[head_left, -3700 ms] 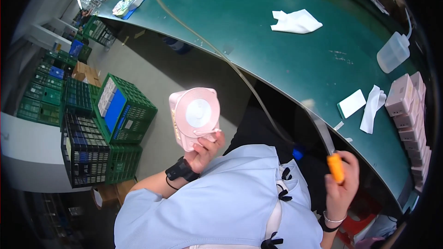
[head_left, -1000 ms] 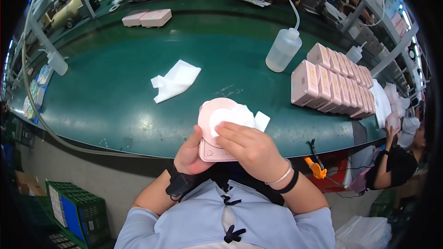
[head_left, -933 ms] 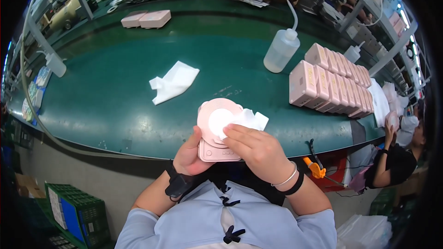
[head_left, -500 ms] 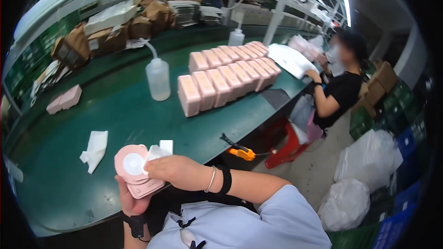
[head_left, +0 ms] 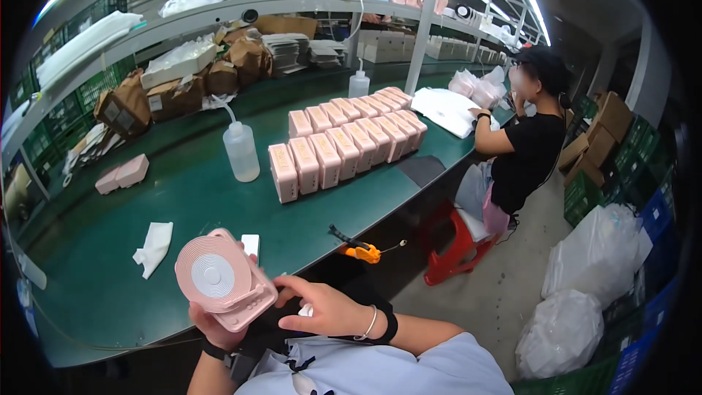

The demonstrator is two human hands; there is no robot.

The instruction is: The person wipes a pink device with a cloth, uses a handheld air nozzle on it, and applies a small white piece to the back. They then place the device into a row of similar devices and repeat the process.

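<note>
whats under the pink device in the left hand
The left hand grips the pink device from below, and the green table edge lies beneath. Its back face and the palm are covered. The right hand is beside it.

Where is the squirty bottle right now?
The clear squeeze bottle stands upright on the green table, toward the left of the head view, just left of the rows of pink boxes.
</note>
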